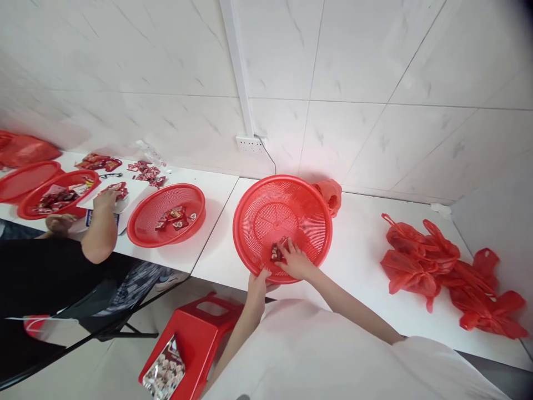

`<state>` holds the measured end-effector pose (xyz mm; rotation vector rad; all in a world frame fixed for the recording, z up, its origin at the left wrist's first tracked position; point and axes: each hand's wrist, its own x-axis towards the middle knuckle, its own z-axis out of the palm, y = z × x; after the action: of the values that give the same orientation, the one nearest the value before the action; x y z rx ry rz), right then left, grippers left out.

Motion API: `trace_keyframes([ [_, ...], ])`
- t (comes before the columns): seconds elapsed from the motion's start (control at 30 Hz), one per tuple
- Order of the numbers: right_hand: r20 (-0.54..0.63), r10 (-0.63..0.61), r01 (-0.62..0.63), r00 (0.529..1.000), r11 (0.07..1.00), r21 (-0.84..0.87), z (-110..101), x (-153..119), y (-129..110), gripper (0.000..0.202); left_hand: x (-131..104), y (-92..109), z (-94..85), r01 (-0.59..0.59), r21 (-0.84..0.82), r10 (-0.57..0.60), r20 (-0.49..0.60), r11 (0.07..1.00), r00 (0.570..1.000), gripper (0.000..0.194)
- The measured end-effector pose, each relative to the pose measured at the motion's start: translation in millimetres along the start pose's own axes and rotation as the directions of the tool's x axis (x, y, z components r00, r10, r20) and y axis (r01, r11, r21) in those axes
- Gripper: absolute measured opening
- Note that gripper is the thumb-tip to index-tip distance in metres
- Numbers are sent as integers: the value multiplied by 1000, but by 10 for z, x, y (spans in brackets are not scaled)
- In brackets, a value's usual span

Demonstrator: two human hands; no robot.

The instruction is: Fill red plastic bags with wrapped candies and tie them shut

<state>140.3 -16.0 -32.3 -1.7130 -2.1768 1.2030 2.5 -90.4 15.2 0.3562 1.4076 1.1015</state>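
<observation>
A round red plastic basket (278, 197) with mesh walls rests on the white table, tilted toward me. My left hand (259, 289) is closed on its near rim, thumb on top and fingers underneath. Inside, my right hand (296, 262) reaches over the near rim, with fingers spread against a few small red snack packets (276, 253) at the lower wall. Parts of those packets are hidden under the fingers.
Left stands another red basket (166, 215) with packets. Beyond it, a co-worker's hand (107, 199) handles packets over a white tray. Tied red bags (420, 253) lie right; a crumpled red bag (331, 195) sits behind my basket. A red stool (195, 333) stands below.
</observation>
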Motion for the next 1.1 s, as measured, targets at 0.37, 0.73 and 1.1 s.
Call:
trace_keyframes([
  [0.37,53,-219,208,974,965,159,-284,-158,196,73,39,15,-55,99,3,-99,-8,995,995,29],
  [0.73,-161,-161,212,974,894,394,-613,-171,292,40,120,121,0,106,40,-106,5,994,994,32],
  [1.1,-197,126,159,972,262,952,-712,-259,490,41,242,248,-138,22,40,-18,-107,999,994,26],
])
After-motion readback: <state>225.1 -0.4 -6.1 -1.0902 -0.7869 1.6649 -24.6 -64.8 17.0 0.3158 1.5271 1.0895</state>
